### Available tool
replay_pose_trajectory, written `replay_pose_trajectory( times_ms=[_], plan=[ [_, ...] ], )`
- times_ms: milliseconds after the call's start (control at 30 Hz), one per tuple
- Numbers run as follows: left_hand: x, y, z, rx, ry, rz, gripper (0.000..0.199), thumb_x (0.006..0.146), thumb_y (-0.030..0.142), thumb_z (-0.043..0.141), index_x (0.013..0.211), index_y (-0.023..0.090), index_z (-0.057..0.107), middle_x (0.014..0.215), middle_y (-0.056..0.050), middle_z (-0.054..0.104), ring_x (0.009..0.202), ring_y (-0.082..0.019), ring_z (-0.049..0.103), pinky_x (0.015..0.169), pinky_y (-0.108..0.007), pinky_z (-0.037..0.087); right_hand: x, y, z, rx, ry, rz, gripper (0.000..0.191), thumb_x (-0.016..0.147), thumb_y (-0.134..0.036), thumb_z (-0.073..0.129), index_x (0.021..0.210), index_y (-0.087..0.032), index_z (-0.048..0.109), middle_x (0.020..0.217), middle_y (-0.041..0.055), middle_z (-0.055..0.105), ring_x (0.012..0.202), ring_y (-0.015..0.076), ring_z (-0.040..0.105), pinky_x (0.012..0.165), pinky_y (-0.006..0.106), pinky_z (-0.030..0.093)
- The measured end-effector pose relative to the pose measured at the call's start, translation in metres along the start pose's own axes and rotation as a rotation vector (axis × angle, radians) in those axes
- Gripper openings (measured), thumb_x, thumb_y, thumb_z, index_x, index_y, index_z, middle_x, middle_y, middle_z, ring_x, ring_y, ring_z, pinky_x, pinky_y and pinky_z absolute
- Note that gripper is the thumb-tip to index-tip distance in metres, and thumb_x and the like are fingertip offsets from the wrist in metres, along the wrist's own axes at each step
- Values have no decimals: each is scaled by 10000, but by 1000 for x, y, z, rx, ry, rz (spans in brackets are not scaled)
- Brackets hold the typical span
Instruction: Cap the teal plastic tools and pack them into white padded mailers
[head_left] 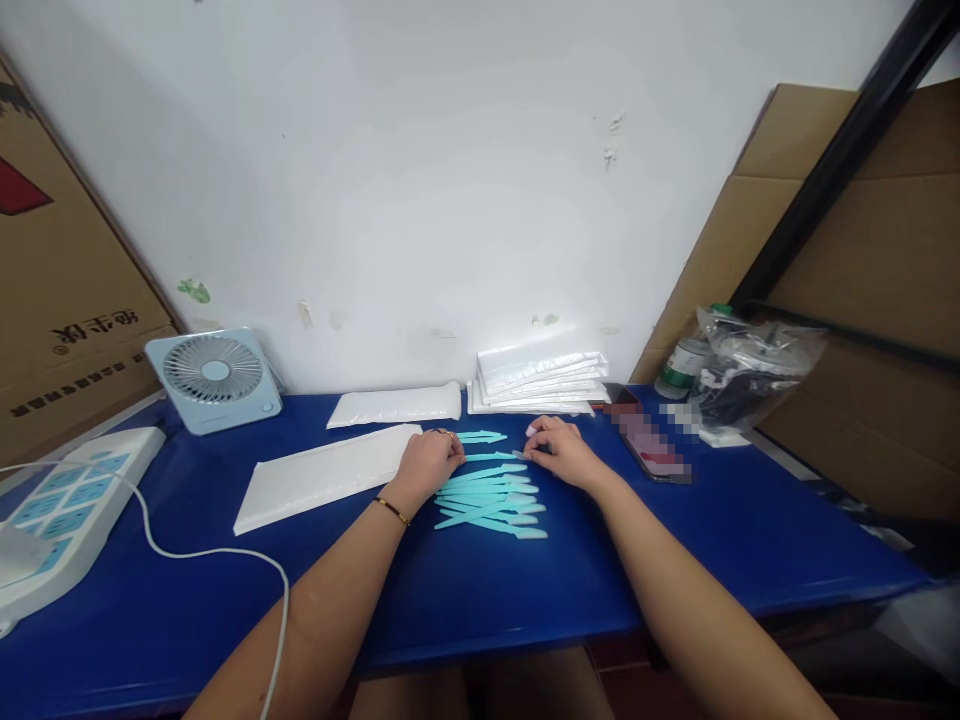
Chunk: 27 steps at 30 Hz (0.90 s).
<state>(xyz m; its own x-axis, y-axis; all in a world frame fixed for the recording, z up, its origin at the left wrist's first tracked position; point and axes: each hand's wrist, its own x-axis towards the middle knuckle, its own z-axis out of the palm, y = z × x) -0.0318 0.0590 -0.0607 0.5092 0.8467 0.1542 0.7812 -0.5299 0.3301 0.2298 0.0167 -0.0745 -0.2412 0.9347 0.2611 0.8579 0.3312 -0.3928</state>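
Note:
Several thin turquoise plastic sticks with pale tips (491,497) lie in a loose, partly crossed pile on the blue table. Above the pile, a single turquoise stick (487,457) runs between my two hands. My left hand (433,460) has its fingers closed on the left end of that stick. At its pale right end, my right hand (559,450) pinches the tip between thumb and fingers. A few more sticks (484,437) lie just beyond it. Under my left wrist's far side rests a flat white packet (322,475).
Another white packet (394,405) and a stack of white packets (536,380) lie by the wall. A fan (216,378), power strip (82,510) and white cable (217,550) are left. A phone (649,440), bottle (682,367) and clear bag (757,375) are right.

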Motion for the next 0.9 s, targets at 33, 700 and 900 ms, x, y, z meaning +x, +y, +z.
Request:
replay_pose_trajectory(
  times_ms=[33,700,900],
  plan=[
    [0,0,0,-2,2,8,103,794,273,580,721,221,631,791,5,681,756,-167,611,670,-260,391,0,-1,0,-4,4,-1,112,807,-294,613,760,-260,709,1035,35,570,1022,231,499,903,435,309],
    [0,0,-1,6,-29,4,112,799,291,566,766,218,644,812,-9,686,786,-173,623,698,-263,421,1,-12,0,6,-34,-25,130,820,-290,598,771,-255,714,1069,48,568,1024,239,503,923,452,300],
    [-3,5,-4,-58,-126,44,166,800,343,554,743,228,660,756,7,688,713,-152,616,664,-242,413,1,-13,-4,73,-12,-49,123,812,-274,605,793,-259,726,1121,40,573,1023,234,534,932,437,334]
  ],
)
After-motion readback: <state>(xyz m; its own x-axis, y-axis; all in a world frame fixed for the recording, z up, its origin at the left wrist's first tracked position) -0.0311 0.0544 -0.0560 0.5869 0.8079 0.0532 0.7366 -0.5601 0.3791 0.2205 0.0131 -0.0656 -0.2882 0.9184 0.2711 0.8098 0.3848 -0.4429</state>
